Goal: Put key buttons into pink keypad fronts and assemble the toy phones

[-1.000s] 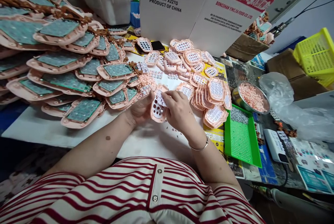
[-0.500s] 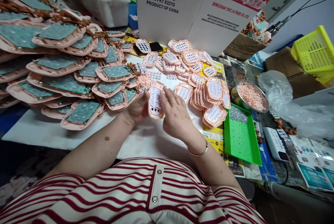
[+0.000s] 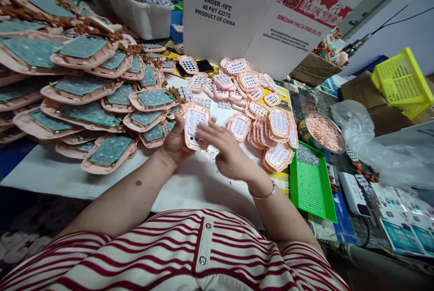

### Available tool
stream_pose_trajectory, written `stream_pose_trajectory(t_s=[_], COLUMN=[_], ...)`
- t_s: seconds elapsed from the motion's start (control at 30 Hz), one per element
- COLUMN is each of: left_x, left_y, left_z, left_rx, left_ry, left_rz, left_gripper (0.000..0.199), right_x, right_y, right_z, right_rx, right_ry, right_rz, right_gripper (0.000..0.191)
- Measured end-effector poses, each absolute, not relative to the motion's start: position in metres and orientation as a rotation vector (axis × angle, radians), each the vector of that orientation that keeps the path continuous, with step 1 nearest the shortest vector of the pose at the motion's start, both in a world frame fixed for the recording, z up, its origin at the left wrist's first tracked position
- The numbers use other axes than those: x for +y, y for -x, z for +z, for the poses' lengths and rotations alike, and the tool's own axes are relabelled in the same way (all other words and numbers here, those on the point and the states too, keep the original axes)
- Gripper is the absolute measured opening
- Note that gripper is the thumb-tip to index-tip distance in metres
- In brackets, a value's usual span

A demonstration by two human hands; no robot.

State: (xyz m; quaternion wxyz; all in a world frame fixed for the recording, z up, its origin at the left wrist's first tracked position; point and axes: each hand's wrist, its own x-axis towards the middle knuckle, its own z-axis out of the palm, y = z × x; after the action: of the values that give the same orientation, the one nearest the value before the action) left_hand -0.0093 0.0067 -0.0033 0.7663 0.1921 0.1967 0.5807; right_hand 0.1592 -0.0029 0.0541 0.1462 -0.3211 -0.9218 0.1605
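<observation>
My left hand [image 3: 174, 141] grips a pink plastic casing [image 3: 196, 123] by its left side, tilted up over the white work surface [image 3: 200, 182]. White keys fill most of its openings; a few dark holes show along the lower edge. Beside it, my right hand [image 3: 227, 148] has its fingers stretched out toward the casing's lower right, with nothing visible in them. Whether those fingertips touch the casing I cannot tell. Just beyond lie loose white keys [image 3: 203, 102]. To the right stand stacked casings fitted with white keys [image 3: 280, 121].
Pink casings with green circuit boards [image 3: 108, 150] are piled high on the left. Keyless casings [image 3: 249, 80] lie before a white carton [image 3: 224, 33]. At right are a green tray [image 3: 312, 191], a metal bowl of pink pieces [image 3: 323, 132] and a yellow basket [image 3: 402, 83].
The casing has turned a little and moved slightly left in my left hand. My right fingers have shifted down from its upper right side and spread. The view has tilted slightly.
</observation>
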Motion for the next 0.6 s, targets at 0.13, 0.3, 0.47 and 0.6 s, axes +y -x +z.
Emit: stream_pose_trajectory(t_s=[0.13, 0.3, 0.47, 0.6], left_x=[0.008, 0.009, 0.014, 0.017], left_y=[0.011, 0.013, 0.017, 0.015], left_z=[-0.004, -0.002, -0.004, -0.006], left_rx=[0.398, 0.374, 0.351, 0.358], left_ry=[-0.39, -0.392, -0.427, -0.408], left_rz=[1.29, 1.281, 1.349, 1.446], left_gripper=[0.078, 0.081, 0.085, 0.091], right_x=[0.059, 0.151, 0.162, 0.091], right_y=[-0.171, -0.164, -0.139, -0.135], right_z=[0.05, 0.036, 0.03, 0.04], right_rx=[-2.283, -2.39, -2.351, -2.186], right_ry=[1.2, 1.68, 1.431, 1.026], right_rz=[0.48, 0.197, 0.068, 0.157], right_gripper=[0.065, 0.055, 0.049, 0.039])
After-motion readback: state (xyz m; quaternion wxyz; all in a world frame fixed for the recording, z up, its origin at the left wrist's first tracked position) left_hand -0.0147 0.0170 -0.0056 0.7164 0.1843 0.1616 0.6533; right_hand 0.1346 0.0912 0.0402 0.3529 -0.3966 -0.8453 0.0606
